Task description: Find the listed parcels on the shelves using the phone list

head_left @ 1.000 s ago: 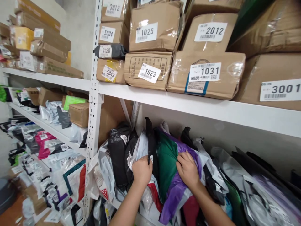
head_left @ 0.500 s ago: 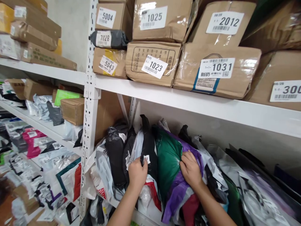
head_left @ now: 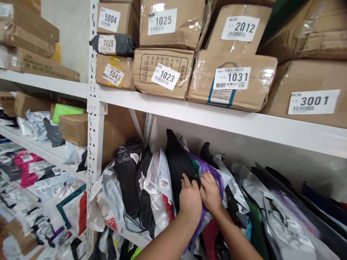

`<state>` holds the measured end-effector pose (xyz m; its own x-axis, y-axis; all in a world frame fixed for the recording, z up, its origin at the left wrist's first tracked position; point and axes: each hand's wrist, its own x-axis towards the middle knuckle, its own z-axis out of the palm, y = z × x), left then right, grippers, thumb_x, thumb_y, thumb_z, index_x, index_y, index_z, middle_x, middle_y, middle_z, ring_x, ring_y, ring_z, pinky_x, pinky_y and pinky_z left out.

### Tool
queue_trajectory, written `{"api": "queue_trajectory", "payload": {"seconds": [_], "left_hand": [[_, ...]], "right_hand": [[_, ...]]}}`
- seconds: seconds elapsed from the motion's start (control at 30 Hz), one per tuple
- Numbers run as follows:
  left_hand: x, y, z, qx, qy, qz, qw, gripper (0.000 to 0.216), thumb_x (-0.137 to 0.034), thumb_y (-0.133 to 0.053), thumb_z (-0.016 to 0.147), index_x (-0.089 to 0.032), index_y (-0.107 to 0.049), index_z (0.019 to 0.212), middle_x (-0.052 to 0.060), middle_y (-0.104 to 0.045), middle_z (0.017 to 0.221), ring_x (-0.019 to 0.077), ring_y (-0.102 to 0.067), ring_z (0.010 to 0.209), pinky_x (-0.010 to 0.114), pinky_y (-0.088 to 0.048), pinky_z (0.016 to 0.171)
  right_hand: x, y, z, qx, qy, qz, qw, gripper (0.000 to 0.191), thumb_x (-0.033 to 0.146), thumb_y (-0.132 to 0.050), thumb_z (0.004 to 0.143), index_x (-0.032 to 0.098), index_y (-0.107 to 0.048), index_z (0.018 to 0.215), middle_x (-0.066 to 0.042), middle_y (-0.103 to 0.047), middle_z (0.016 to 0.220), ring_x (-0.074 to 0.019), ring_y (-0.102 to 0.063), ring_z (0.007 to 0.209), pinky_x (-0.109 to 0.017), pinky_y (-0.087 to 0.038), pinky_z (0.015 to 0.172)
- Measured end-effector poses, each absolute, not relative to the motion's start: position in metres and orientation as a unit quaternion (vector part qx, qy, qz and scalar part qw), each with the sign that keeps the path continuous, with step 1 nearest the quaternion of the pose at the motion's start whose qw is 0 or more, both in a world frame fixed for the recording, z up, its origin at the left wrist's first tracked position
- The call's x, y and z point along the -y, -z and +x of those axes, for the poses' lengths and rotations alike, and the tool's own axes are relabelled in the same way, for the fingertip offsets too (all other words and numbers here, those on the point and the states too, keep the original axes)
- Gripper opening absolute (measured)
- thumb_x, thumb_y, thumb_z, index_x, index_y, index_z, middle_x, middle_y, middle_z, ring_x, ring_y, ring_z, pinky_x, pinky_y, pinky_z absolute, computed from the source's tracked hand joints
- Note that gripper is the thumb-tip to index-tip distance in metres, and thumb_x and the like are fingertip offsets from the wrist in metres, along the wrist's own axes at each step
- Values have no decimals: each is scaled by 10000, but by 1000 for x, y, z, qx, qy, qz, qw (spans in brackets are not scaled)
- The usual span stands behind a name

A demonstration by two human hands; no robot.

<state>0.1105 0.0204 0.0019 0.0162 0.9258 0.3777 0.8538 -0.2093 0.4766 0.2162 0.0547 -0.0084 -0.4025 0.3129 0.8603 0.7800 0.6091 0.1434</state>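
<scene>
My left hand (head_left: 190,198) is closed on a black mailer bag (head_left: 177,159), which stands tilted among other bags on the lower shelf. Right beside it, my right hand (head_left: 211,191) has its fingers curled at the edge of a green mailer bag (head_left: 195,167), mostly covered now by the black one. A purple mailer bag (head_left: 208,167) lies just behind the right hand. To the left stand a pale bag (head_left: 164,169) labelled 5004, a clear-wrapped parcel (head_left: 158,204) with label 3031, and dark bags (head_left: 127,184).
Above the hands runs a white shelf beam (head_left: 173,108) under labelled cardboard boxes (head_left: 163,57). A perforated post (head_left: 94,155) stands at the left. Beyond it are shelves and a heap of parcels (head_left: 35,209). Grey and clear bags (head_left: 287,220) lean at the right.
My left hand has moved right, bringing the black bag across the green one and uncovering the 3031 and 5004 labels. The hands are now side by side. The view has shifted slightly right.
</scene>
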Motion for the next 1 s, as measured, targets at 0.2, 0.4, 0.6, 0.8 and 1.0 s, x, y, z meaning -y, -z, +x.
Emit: {"api": "queue_trajectory", "payload": {"seconds": [0.2, 0.4, 0.6, 0.8, 1.0], "left_hand": [[-19, 7, 85, -619, -347, 704, 33, 336, -1, -396, 843, -109, -618, 1071, 197, -618, 1215, 225, -648, 1036, 284, -530, 831], [-22, 18, 5, -671, -396, 627, 8, 212, -185, -440, 879, -51, -590, 947, 197, -677, 875, 292, -682, 809, 396, -545, 713], [-14, -19, 28, -390, -527, 712, -250, 401, -200, -506, 834, -152, -457, 1229, 146, -520, 1305, 261, -428, 1270, 498, -292, 1102], [-37, -34, 37, -546, -309, 752, -203, 285, -119, -610, 726, -133, -645, 1009, 192, -473, 1336, 375, -524, 1135, 520, -443, 932], [-40, -8, 3, -599, -311, 711, -199, 393, -158, -537, 820, -171, -562, 1212, 119, -548, 1228, 255, -575, 1018, 397, -493, 872]], "right_hand": [[-55, 8, 217, 796, 262, -337, 429, 209, 87, -418, 821, 222, -448, 663, -22, -535, 713, -194, -533, 750, -475, -469, 885], [-46, 3, 216, 822, 222, -340, 399, 131, 149, -495, 825, 208, -612, 823, -58, -647, 882, -215, -583, 883, -546, -380, 1000], [-39, 5, 213, 871, 227, -339, 275, 345, 104, -577, 731, 267, -695, 1011, -109, -603, 1187, -304, -489, 1135, -666, -238, 1058], [-38, 5, 219, 848, 202, -377, 315, 400, 188, -657, 707, 143, -640, 1104, -158, -616, 1161, -308, -527, 1095, -607, -343, 1044], [-39, 11, 220, 827, 203, -391, 350, 451, 195, -680, 683, 164, -617, 1128, -159, -562, 1240, -323, -487, 1165, -578, -372, 1032]]}}
